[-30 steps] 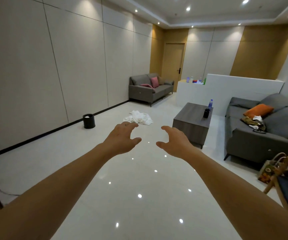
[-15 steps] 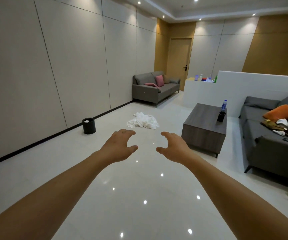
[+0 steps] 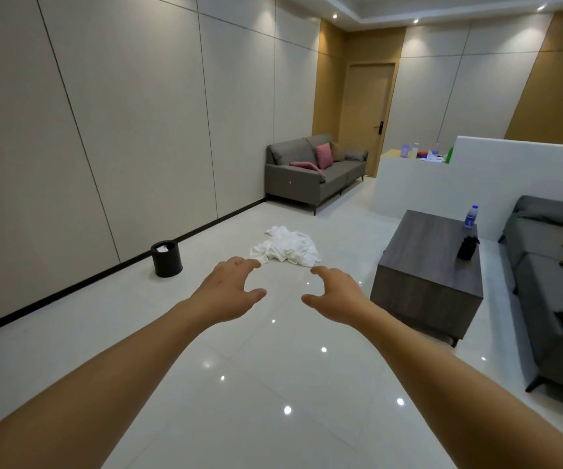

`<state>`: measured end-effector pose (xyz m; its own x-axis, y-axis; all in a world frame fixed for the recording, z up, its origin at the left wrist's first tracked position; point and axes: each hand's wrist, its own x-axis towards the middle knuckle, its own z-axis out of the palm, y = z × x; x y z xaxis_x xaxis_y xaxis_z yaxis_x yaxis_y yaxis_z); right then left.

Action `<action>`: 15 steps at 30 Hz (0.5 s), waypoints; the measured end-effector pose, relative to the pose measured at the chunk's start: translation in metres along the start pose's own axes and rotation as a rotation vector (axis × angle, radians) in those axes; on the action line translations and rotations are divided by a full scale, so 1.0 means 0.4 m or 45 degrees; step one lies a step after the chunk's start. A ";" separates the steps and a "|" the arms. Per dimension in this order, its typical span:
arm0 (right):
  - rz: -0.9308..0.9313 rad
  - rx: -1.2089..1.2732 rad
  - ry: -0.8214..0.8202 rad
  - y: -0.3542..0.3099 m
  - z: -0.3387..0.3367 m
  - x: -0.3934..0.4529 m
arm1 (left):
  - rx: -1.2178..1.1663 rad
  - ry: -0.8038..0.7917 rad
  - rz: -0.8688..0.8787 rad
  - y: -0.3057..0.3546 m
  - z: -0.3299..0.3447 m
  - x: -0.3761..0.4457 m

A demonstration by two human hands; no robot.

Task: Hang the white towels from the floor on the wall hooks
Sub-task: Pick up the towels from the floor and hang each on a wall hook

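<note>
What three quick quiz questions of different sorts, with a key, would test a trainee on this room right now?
1. True or false: the left hand already holds the crumpled white cloth towels.
2. Multiple choice: the round black waste bin stands A) on the dark wooden coffee table, B) on the floor by the left wall, C) on the grey fabric sofa.
3. Fill in: the clear plastic water bottle has a ___ cap.

Key: 1 false, both that hand and the right hand are empty; 2 B; 3 blue.

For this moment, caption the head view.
Both empty hands, left hand and right hand, reach toward white towels crumpled on the floor.
</note>
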<state>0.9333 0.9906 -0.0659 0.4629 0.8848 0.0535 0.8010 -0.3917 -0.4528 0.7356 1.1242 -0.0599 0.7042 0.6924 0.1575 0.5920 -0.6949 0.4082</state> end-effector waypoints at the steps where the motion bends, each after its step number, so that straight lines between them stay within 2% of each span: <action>1: 0.006 -0.003 -0.033 0.007 0.018 0.049 | -0.006 -0.019 -0.013 -0.023 0.016 0.046; 10: 0.054 -0.047 -0.066 0.053 0.125 0.551 | -0.053 -0.113 -0.017 -0.253 0.128 0.547; 15: 0.113 -0.058 -0.006 0.032 0.084 0.877 | -0.031 -0.101 0.075 -0.348 0.069 0.886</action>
<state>1.0934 1.3044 -0.0829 0.5313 0.8471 0.0107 0.7733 -0.4798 -0.4146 0.9134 1.4610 -0.0857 0.7669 0.6321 0.1108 0.5396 -0.7286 0.4219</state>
